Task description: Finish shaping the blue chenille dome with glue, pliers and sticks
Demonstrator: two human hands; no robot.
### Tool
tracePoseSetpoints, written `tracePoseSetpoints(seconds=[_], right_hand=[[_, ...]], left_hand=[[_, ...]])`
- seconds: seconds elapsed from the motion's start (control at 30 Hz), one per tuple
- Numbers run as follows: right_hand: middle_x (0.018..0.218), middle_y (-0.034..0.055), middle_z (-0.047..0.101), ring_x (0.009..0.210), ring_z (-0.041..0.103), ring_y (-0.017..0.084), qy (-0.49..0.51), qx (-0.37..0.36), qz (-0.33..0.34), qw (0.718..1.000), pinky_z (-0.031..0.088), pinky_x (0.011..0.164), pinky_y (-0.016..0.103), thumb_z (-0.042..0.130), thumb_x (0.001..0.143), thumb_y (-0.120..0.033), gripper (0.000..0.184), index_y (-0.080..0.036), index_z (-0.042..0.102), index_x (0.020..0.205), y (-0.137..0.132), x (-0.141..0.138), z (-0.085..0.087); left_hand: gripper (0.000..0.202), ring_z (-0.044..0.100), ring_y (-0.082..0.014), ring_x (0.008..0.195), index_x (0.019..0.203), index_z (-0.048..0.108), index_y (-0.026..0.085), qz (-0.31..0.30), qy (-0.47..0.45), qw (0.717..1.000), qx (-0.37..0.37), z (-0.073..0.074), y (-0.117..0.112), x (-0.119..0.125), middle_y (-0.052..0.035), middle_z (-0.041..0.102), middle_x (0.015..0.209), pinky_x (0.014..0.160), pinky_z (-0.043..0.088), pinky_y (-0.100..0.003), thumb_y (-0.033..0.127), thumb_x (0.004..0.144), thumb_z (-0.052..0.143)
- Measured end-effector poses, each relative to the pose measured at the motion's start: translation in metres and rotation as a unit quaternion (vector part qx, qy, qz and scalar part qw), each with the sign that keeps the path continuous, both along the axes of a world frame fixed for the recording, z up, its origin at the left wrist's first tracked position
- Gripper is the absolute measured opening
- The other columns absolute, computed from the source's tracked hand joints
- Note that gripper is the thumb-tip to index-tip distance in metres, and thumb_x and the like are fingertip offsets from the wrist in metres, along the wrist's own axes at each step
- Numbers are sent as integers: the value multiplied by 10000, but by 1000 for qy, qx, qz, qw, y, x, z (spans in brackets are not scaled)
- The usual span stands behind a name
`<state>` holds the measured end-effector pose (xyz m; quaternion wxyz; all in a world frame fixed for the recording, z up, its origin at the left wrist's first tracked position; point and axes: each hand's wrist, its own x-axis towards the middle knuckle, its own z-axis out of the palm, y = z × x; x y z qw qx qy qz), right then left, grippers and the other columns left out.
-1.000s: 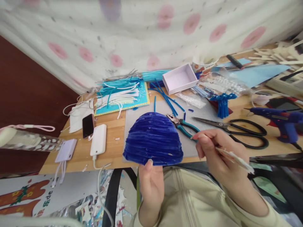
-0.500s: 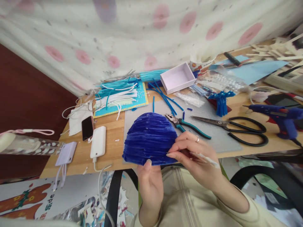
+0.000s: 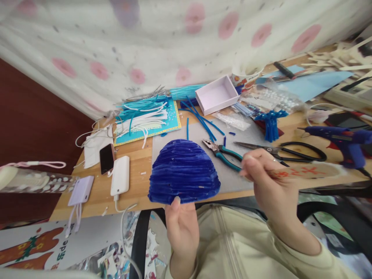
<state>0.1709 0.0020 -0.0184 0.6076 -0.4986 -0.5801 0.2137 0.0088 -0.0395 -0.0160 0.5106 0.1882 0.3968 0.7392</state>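
My left hand (image 3: 182, 226) grips the lower edge of a dome-shaped panel (image 3: 184, 170) covered in rows of dark blue pipe cleaners, thumb on top. The panel is tilted up over the front of the table. My right hand (image 3: 271, 186) is apart from it, to the right, its fingers pinched and slightly blurred. Out of that hand sticks a flat wooden craft stick (image 3: 310, 170) with red writing on it. Just behind the panel lie pliers (image 3: 222, 153) with teal handles. Black-handled scissors (image 3: 302, 151) rest beyond my right hand, which partly covers them.
On the right lies a blue glue gun (image 3: 337, 135). A blue pipe-cleaner piece (image 3: 271, 126) stands near a pale open box (image 3: 217, 95). Teal and white pipe cleaners (image 3: 145, 116) fill the back left. A power bank (image 3: 120, 175) and a phone (image 3: 107, 158) lie on the left.
My right hand has moved off the panel's right edge, up and to the right, turning the craft stick so its red writing shows. My left hand keeps the panel nearly in place.
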Motion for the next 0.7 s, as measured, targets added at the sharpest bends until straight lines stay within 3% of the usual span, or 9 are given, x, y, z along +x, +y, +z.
tracePoseSetpoints(seconds=[0.07, 0.13, 0.27, 0.33, 0.4, 0.47, 0.53, 0.63, 0.7], right_hand=[[860, 16, 662, 592, 554, 123, 29, -27, -3, 999, 443, 510, 278, 740, 888, -309, 74, -239, 715, 891, 1, -2, 5], [747, -6, 677, 481, 504, 99, 49, -67, 40, 996, 404, 426, 247, 702, 917, -330, 135, -224, 716, 998, 0, -7, 9], [372, -66, 446, 315, 375, 86, 65, -99, 102, 988, 306, 342, 236, 498, 1031, -411, 446, -215, 593, 642, -8, -12, 12], [346, -47, 419, 320, 384, 84, 27, -84, 116, 989, 306, 357, 240, 477, 1039, -409, 579, -219, 464, 493, -10, -12, 11], [389, -30, 462, 366, 431, 89, -7, -77, 123, 989, 335, 389, 240, 518, 1024, -384, 593, -211, 434, 463, -11, -13, 10], [499, -33, 529, 419, 468, 95, -5, -74, 118, 990, 372, 409, 231, 617, 974, -367, 436, -209, 530, 578, -10, -13, 9], [666, -28, 587, 505, 528, 112, -3, -58, 128, 990, 418, 427, 220, 738, 889, -381, 183, -224, 653, 848, -8, -14, 8], [865, 15, 614, 710, 624, 167, -77, -8, 177, 981, 531, 549, 249, 815, 820, -355, 526, -279, 622, 1303, -5, -15, 4], [905, 37, 611, 793, 641, 184, -135, 27, 197, 971, 565, 634, 275, 716, 894, -246, 515, -308, 592, 1390, -4, -15, 1]], left_hand=[[309, 630, -282, 1265, 1112, 765, 352, 1, 8, 1000, 2, 0, 0, 0, 0, 796, 1082, 1132, 444, -469, 406, 811, 719], [306, 643, -280, 1245, 1112, 766, 350, 2, 17, 1000, 7, 0, 1, -1, -3, 799, 1057, 1148, 425, -481, 406, 815, 715], [312, 643, -287, 1244, 1130, 763, 346, 15, 26, 1000, 6, 0, 1, -1, -8, 795, 1082, 1148, 420, -492, 415, 836, 685], [328, 639, -290, 1251, 1141, 759, 345, 15, 22, 1000, 6, 1, 2, -1, -8, 788, 1121, 1139, 430, -485, 419, 829, 692], [358, 641, -296, 1249, 1156, 753, 337, 5, 17, 1000, 9, 2, 3, 0, -15, 777, 1165, 1129, 442, -479, 429, 813, 708], [390, 645, -304, 1243, 1169, 747, 319, -12, 12, 1000, 11, 0, 2, 0, -31, 767, 1195, 1119, 455, -475, 441, 799, 721], [405, 652, -311, 1233, 1176, 743, 299, -32, 11, 999, 7, -6, 0, -2, -49, 767, 1190, 1103, 474, -473, 449, 800, 726], [387, 683, -309, 1186, 1179, 737, 285, -57, 38, 998, 0, -21, -8, -4, -61, 785, 1118, 1072, 508, -472, 421, 817, 739], [423, 712, -302, 1129, 1186, 726, 298, -57, 71, 996, -4, -29, -15, -4, -54, 791, 1073, 1056, 524, -476, 338, 773, 807]])
